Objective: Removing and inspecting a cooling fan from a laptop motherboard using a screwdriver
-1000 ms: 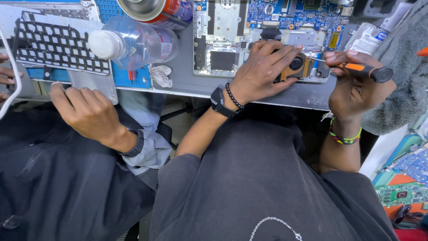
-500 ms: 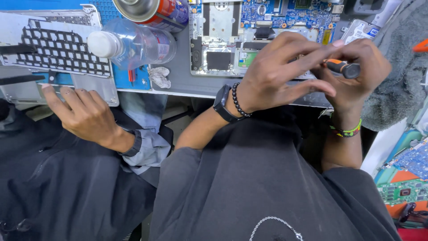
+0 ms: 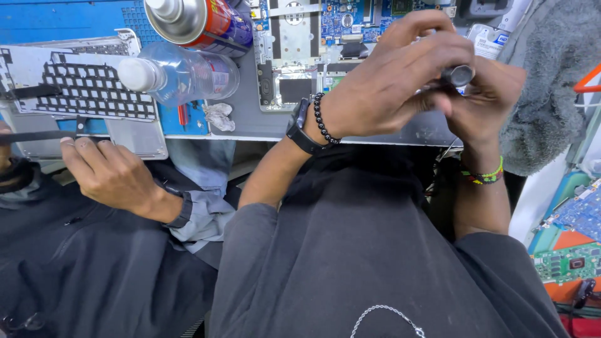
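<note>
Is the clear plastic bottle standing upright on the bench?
No, the clear plastic bottle lies on its side, white cap pointing left, partly over the keyboard frame and beside the spray can.

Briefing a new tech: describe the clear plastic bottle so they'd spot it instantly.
On the grey bench edge, look just right of the bare keyboard frame. The clear plastic bottle lies on its side there, white cap pointing left. Unlike the upright red metal spray can behind it, it is see-through.

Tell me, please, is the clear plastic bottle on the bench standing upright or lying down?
Lying down: the clear plastic bottle rests on its side, white cap pointing left.
</note>
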